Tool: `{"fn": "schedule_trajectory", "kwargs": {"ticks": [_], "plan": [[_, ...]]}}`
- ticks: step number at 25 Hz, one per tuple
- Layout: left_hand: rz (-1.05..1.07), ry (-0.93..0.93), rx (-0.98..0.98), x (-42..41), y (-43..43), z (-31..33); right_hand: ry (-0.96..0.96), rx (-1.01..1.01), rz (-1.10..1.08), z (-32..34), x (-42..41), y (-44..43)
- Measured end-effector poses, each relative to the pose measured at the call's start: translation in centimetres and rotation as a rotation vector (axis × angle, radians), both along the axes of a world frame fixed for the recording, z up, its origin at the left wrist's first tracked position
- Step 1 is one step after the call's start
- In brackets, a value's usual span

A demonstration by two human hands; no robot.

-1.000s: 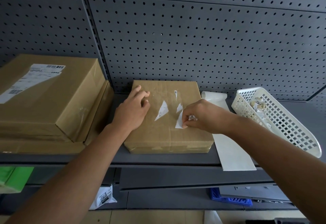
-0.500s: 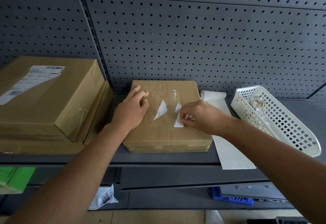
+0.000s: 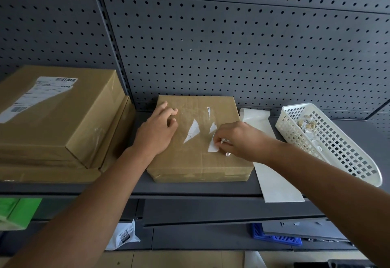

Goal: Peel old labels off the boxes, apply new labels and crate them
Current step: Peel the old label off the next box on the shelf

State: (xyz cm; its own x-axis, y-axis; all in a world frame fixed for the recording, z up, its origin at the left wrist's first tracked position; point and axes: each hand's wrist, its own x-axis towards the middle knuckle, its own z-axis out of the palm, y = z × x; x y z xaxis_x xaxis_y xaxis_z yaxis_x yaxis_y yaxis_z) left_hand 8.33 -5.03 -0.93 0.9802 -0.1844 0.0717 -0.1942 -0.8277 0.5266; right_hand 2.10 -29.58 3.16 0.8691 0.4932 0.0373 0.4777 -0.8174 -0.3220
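While the left hand (image 3: 155,133) rests loosely on the box (image 3: 198,163), the right hand (image 3: 241,141) pinches a label scrap (image 3: 211,147) pointing rearward.

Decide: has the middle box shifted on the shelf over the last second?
No. The box lies where it did, its right side still along the sheet and equally near the front of the shelf.

flat brown box (image 3: 202,141) — torn label scraps (image 3: 193,131)

Right-hand fingers (image 3: 220,136) partly hide the label scrap (image 3: 211,147) (grip unclear).
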Motion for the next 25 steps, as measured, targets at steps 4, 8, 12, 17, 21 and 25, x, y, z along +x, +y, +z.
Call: {"fn": "schedule_trajectory", "kwargs": {"ticks": [4, 8, 12, 17, 21, 25], "plan": [[0.004, -0.006, -0.008, -0.1, -0.1, 0.1, 0.022, 0.055, 0.037, 0.8, -0.6, -0.6], [0.003, -0.012, -0.008, 0.0, -0.1, 0.0, -0.037, -0.109, 0.139, 0.7, -0.5, -0.3], [0.006, -0.023, -0.006, 0.2, 0.0, -0.1, -0.198, -0.192, 0.218, -0.1, -0.5, 0.0], [0.002, -0.018, -0.016, 0.1, 0.0, -0.2, -0.122, -0.090, 0.100, 0.1, -0.7, 0.2], [0.006, 0.012, -0.009, 0.3, 0.1, -0.3, -0.107, 0.152, -0.111, 1.4, 0.0, -0.3], [0.004, 0.010, -0.022, 0.2, 0.1, -0.5, -0.103, 0.319, -0.346, 2.9, 0.8, -0.6]]}}
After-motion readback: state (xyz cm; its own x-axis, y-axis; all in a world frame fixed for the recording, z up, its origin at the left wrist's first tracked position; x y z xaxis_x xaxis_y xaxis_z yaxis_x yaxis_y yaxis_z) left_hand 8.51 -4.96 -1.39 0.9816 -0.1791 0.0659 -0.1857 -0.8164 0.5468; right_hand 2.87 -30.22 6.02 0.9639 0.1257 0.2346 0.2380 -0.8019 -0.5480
